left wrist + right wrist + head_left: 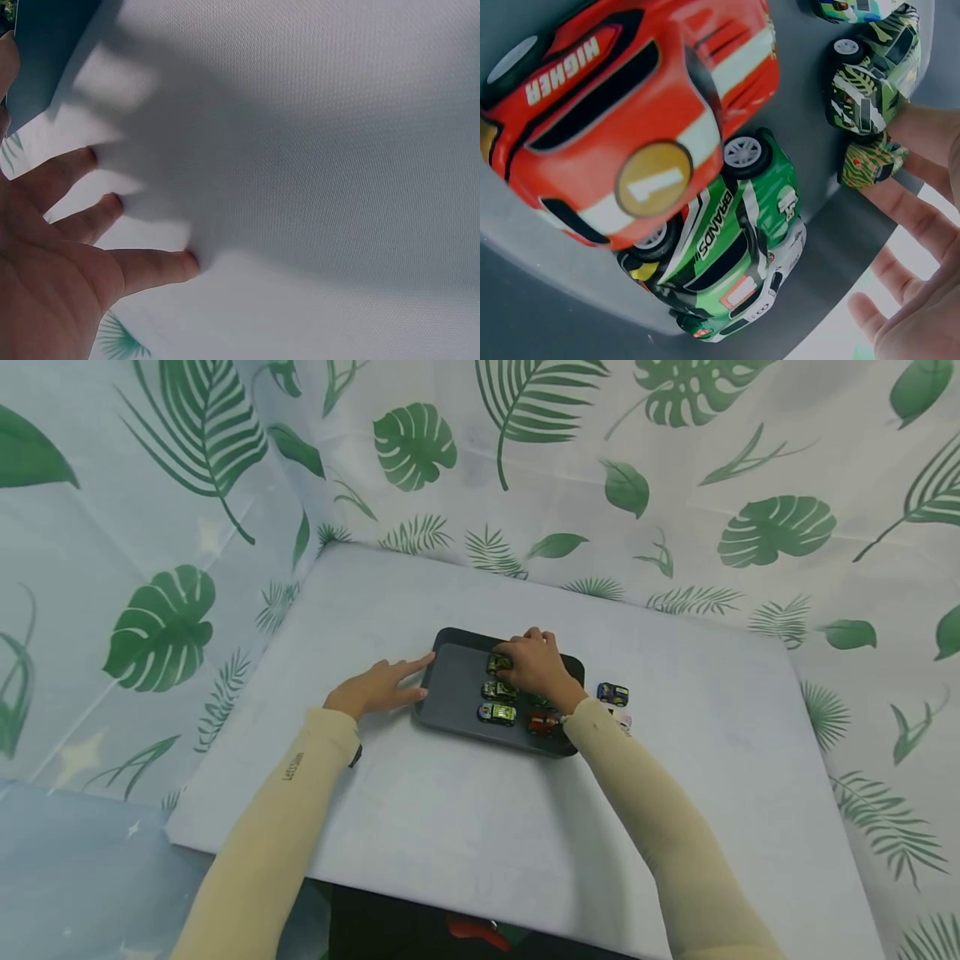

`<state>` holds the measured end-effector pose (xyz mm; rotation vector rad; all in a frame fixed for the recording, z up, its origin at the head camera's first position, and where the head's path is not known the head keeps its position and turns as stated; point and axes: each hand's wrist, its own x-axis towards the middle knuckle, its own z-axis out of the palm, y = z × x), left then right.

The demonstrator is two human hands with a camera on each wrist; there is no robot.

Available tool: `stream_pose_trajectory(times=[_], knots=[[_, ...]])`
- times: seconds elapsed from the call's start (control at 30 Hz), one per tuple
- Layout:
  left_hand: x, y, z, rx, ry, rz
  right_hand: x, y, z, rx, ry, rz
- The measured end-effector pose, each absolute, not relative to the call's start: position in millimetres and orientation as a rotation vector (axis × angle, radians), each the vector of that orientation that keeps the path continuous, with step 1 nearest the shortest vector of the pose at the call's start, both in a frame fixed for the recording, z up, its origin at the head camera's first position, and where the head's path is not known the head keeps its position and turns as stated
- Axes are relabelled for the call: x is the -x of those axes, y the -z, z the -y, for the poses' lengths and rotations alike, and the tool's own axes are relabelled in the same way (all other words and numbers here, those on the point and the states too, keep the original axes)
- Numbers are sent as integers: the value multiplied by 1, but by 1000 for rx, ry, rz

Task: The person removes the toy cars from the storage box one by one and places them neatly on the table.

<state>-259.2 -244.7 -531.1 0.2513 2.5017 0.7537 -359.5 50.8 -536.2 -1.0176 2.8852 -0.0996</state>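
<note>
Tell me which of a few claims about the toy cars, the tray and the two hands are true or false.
1. The dark tray sits on the pale table. True.
2. The left hand is lifting a toy car. False: it lies flat on the table with its fingertips against the tray's left edge.
3. The right hand is over the tray, its fingers at a camouflage-patterned car. True.
4. Every car is inside the tray. False: a blue car sits on the table to the right of the tray.
5. The red car carries the number 1. True.
</note>
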Motion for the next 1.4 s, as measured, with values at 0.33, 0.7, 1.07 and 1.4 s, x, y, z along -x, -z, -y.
stream_pose_trajectory(times=[0.33,0.7,1.07,1.4], knots=[[257,530,243,-229,-766,-2496,354,535,-49,979,100,-2891],[258,531,242,-230,-744,-2510,356,538,-52,1005,123,-2891],[257,530,241,-217,-750,-2521,361,532,-55,1057,136,-2900],[259,531,242,-206,-751,-2510,360,519,-66,1079,169,-2887]])
